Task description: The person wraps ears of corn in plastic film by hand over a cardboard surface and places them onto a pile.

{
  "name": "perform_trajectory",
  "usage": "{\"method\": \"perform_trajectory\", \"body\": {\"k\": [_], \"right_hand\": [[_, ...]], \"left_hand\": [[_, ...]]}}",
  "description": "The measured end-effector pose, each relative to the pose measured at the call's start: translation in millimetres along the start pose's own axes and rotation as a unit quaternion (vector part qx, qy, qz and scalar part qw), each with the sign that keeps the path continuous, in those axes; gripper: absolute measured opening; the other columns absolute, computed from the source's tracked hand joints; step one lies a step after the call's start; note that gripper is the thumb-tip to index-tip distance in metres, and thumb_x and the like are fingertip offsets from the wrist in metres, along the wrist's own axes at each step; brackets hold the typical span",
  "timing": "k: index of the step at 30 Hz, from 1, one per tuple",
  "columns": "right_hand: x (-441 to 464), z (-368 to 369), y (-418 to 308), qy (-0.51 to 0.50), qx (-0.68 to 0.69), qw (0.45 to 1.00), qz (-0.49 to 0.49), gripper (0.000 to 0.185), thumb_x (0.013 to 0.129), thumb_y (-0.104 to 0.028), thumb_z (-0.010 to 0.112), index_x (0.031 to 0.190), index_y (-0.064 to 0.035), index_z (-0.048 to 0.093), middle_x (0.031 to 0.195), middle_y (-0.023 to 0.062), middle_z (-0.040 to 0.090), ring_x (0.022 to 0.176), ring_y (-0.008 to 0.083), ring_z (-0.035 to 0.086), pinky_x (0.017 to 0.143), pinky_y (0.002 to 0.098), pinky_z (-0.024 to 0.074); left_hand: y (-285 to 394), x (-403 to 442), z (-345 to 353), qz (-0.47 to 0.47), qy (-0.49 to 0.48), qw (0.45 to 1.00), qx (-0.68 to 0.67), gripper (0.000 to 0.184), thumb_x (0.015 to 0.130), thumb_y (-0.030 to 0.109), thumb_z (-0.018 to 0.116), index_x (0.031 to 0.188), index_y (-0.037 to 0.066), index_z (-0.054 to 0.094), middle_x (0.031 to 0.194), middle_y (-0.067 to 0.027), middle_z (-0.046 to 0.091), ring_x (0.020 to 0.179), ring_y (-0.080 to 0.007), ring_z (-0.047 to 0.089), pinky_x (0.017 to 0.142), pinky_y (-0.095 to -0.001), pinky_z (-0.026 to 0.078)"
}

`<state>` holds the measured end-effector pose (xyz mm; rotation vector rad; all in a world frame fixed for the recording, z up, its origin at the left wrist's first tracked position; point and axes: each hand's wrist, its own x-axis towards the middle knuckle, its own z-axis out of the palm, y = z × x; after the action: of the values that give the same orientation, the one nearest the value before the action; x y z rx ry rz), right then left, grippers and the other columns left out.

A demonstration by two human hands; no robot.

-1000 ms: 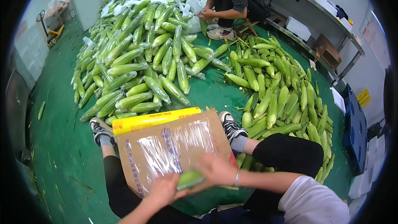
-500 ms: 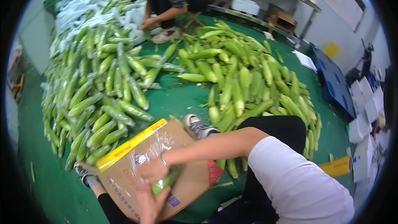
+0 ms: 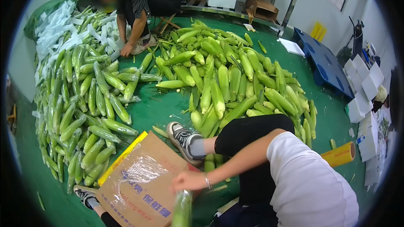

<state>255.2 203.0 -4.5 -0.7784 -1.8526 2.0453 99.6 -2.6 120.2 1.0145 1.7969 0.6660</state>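
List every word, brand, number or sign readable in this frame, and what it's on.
"亮 保鲜膜": blue print, cardboard box; the character before 亮 is unclear.
"hongLiang WRAP": red print, same box; its start is unclear.
Box's small blue Chinese line and faint red print: too small or faint.
Yellow tube and yellow wall sign: marks unreadable.
No numbers readable.

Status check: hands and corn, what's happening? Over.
Right hand at one end of green, film-wrapped corn ear; grip unclear. Left hand out of view. Brown rectangular cardboard alongside; no obstruction visible.
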Motion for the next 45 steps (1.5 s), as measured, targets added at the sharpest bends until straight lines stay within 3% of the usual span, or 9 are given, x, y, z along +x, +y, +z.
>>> {"method": "perform_trajectory", "body": {"k": [2,9,11,17,23,27,33,38,45], "right_hand": [[7.5,7.7,-2.9,0.322,0.284,0.891,0.147,0.014,0.09,-0.014,0.057,0.097,-0.0058,0.066,0.087,0.0066,0.063,0.08,0.0181,0.06,0.069,0.0302,0.0498],[30.5,-26.5,-71.4,0.116,0.523,0.817,0.215,0.03,0.094,-0.028,0.042,0.112,-0.0085,0.055,0.095,0.0133,0.063,0.084,0.0284,0.059,0.075,0.0429,0.05],[40.6,-119.8,-32.4,0.101,-0.126,0.987,0.021,0.035,0.091,-0.031,0.05,0.117,-0.0088,0.055,0.1,0.0161,0.061,0.088,0.0335,0.06,0.078,0.0459,0.0496],[-42.6,-346.3,28.2,-0.111,-0.829,0.544,0.065,0.049,0.077,-0.016,0.062,0.125,-0.0204,0.056,0.139,0.0137,0.044,0.123,0.0301,0.046,0.095,0.0444,0.0415],[-3.2,-334.5,3.7,0.119,-0.734,0.669,-0.009,0.057,0.069,-0.027,0.073,0.119,-0.008,0.055,0.128,0.0208,0.05,0.116,0.0344,0.051,0.097,0.0443,0.0426],[80.8,-225.7,-85.8,0.218,-0.577,0.787,0.022,0.068,0.073,-0.045,0.072,0.113,0.0031,0.042,0.085,0.0246,0.064,0.074,0.0426,0.063,0.068,0.0457,0.0522],[197.3,-28.2,-101.2,-0.007,-0.574,0.791,-0.21,0.059,0.071,-0.018,0.073,0.119,-0.0029,0.044,0.105,0.0183,0.052,0.101,0.0355,0.055,0.085,0.0429,0.0474],[176.8,16.9,-50.4,-0.066,-0.498,0.824,-0.262,0.063,0.071,-0.019,0.076,0.124,-0.0065,0.045,0.112,0.015,0.053,0.107,0.0331,0.053,0.089,0.043,0.0464],[128.2,32.5,-61.2,0.165,-0.543,0.773,-0.282,0.05,0.075,-0.03,0.074,0.115,-0.0069,0.054,0.113,0.014,0.053,0.11,0.0322,0.049,0.095,0.042,0.0375]], "left_hand": [[45.9,28.3,-3.7,0.223,0.142,0.962,0.062,0.034,0.077,0.009,0.075,0.105,-0.005,0.061,0.089,-0.0127,0.063,0.082,-0.0216,0.058,0.072,-0.0316,0.047],[59.4,204.5,44.6,0.497,0.19,0.822,-0.203,0.048,0.082,0.024,0.07,0.116,-0.003,0.049,0.088,-0.017,0.063,0.07,-0.0242,0.061,0.066,-0.0339,0.052],[90.4,276.4,40.4,0.502,0.257,0.799,-0.207,0.049,0.084,0.024,0.069,0.117,-0.002,0.045,0.081,-0.0153,0.062,0.063,-0.0215,0.06,0.062,-0.0327,0.052],[144.7,418.1,-222.5,0.297,0.147,0.791,-0.515,0.067,0.093,0.052,0.051,0.134,0.0,0.04,0.127,-0.016,0.053,0.117,-0.0279,0.053,0.102,-0.0447,0.043],[-27.1,329.6,-266.4,0.247,0.443,0.834,0.218,0.037,0.087,0.024,0.064,0.113,-0.001,0.057,0.094,-0.0174,0.067,0.078,-0.0268,0.064,0.066,-0.0398,0.05],[-77.1,181.2,-161.9,-0.173,0.231,0.888,0.359,0.053,0.078,0.049,0.069,0.098,0.001,0.056,0.085,-0.0202,0.066,0.076,-0.039,0.064,0.067,-0.047,0.05],[-113.2,170.1,-107.4,0.007,0.247,0.877,0.411,0.03,0.094,0.026,0.05,0.078,0.001,0.054,0.068,-0.0226,0.064,0.062,-0.0374,0.065,0.056,-0.045,0.051],[-82.1,150.2,-136.5,0.139,0.198,0.816,-0.525,0.022,0.097,0.013,0.047,0.081,0.0,0.053,0.08,-0.0125,0.064,0.074,-0.022,0.065,0.068,-0.0283,0.052],[-62.7,212.6,-107.0,0.275,0.22,0.882,0.314,0.053,0.081,0.033,0.07,0.123,0.005,0.055,0.122,-0.0168,0.053,0.116,-0.0337,0.047,0.096,-0.0437,0.037]]}}
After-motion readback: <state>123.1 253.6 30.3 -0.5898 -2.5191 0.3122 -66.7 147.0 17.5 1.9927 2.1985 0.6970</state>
